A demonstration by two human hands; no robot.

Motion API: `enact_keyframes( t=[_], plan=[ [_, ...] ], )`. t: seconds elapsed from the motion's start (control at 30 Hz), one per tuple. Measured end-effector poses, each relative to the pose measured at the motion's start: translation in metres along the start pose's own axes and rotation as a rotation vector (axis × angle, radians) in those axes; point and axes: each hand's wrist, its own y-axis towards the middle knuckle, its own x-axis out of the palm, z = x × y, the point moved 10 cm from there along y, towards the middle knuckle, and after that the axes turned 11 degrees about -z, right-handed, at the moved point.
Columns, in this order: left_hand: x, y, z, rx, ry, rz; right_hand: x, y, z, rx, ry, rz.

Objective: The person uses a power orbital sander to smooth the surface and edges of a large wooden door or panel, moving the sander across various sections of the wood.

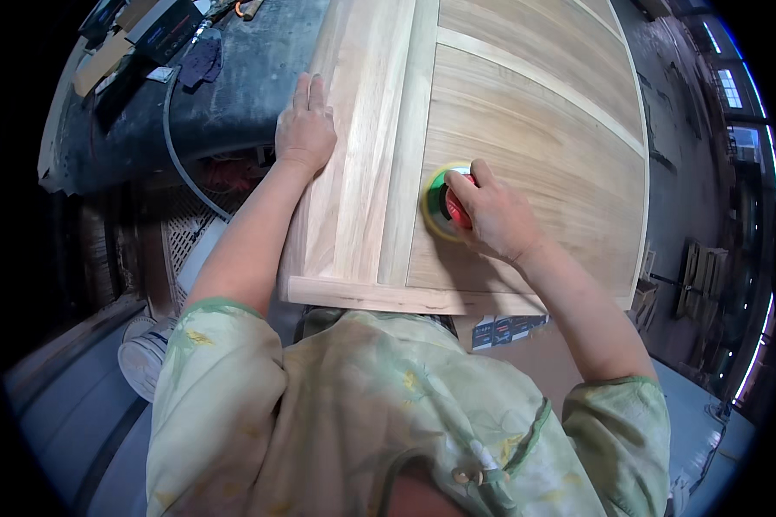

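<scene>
A pale wooden panel (526,112) with recessed boards and raised rails lies in front of me. My left hand (306,131) rests on its left edge, fingers stretched out and pointing away, holding nothing. My right hand (496,211) is closed over a round sander (457,207) with a red top, a green body and a yellowish rim. The sander sits on the recessed board, just right of a long upright rail (409,146). Its underside is hidden against the wood, and my palm covers part of its top.
A dark work table (250,73) at the far left bears boxes (164,30) and a purple cloth (200,62). A grey hose (171,142) hangs over its edge. White buckets (142,358) stand at lower left, a wooden crate (703,280) at right. A printed carton (504,332) is below the panel.
</scene>
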Motion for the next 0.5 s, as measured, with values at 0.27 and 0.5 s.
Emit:
enact_keyframes(
  t=[0.27,0.5],
  plan=[
    [0.001,-0.016,0.002,0.027,0.01,0.016,0.025,-0.036,-0.022,-0.037,-0.042,-0.005],
    [-0.005,-0.022,0.008,0.039,0.03,0.035,0.055,-0.072,-0.051,-0.063,-0.002,-0.076]
  ],
)
